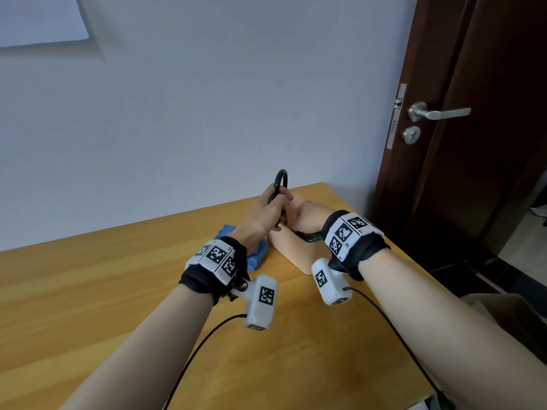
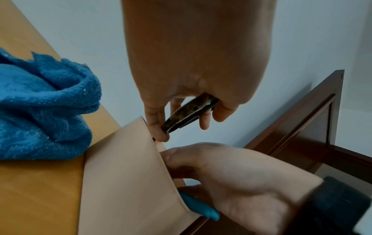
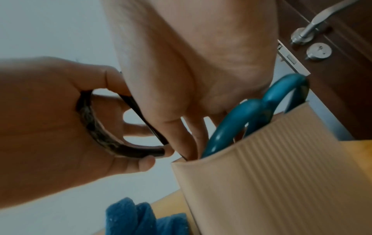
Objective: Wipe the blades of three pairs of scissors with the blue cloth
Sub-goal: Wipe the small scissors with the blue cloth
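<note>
My left hand (image 1: 278, 202) grips the black scissors (image 1: 281, 178) by their handles above the far end of the beige holder (image 1: 291, 250). In the left wrist view the fingers curl round the black handle (image 2: 189, 111). The blades are hidden behind the hands. My right hand (image 1: 300, 214) is at the holder's mouth, its straight fingers (image 3: 181, 132) dipping inside beside the teal scissors' handles (image 3: 237, 122), which stick out of the holder (image 3: 271, 182). The blue cloth (image 1: 257, 254) lies crumpled on the table left of the holder, held by neither hand.
The wooden table (image 1: 103, 291) runs to the white wall behind. Its right edge lies close to the holder, and beyond it stands a dark brown door (image 1: 488, 143) with a metal lever handle (image 1: 438, 112). Cables trail from both wrist cameras over the near tabletop.
</note>
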Tool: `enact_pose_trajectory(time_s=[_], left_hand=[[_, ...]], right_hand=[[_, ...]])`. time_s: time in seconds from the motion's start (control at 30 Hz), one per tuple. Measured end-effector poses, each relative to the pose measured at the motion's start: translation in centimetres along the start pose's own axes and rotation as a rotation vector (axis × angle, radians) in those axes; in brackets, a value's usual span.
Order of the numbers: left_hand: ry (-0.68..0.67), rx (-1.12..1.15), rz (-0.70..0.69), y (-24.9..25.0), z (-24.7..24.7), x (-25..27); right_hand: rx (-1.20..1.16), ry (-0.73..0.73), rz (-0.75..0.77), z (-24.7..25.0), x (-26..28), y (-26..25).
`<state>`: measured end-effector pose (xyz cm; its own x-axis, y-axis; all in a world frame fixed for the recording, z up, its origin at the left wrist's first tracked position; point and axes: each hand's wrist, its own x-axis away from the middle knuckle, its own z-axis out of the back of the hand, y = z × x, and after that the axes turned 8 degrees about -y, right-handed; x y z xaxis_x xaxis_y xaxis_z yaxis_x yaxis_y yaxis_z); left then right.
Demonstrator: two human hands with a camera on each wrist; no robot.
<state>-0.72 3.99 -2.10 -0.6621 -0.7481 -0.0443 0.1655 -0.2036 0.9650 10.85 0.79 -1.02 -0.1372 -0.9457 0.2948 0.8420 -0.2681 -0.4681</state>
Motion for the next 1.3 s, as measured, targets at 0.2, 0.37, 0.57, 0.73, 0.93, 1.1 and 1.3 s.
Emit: enact_pose_trajectory(time_s=[0.2, 0.37, 0.57, 0.73, 0.93, 1.1, 1.3], left_hand=[[0.035, 0.037, 0.026, -0.4, 0.6, 0.1], [0.019, 0.003, 0.036, -0.4, 0.6, 0.0], [0.007, -0.048, 0.055, 0.0, 0.3, -0.3], [0.01, -0.143, 0.104, 0.6, 0.2, -0.8], [-0.06, -0.376, 0.054, 0.4, -1.5, -1.1], [-0.123, -0.662, 0.047, -0.6, -3.3, -2.0], [-0.258, -0.933, 0.085, -1.7, -4.9, -2.4]], right_hand=[[0.156, 0.04, -0.195, -0.2, -0.9, 0.8], [0.205, 0.043, -0.288, -0.7, -2.5, 1.6], [0.236, 0.129, -0.179, 0.0, -1.4, 2.0], [-0.028, 0.291, -0.057, 2.2, -0.1, 2.8], [-0.406, 0.682, -0.107, 4.2, 2.8, 3.8], [-0.639, 0.783, -0.044, 4.4, 4.0, 4.1], [-0.846, 0.717, 0.015, 3.6, 3.6, 3.2]])
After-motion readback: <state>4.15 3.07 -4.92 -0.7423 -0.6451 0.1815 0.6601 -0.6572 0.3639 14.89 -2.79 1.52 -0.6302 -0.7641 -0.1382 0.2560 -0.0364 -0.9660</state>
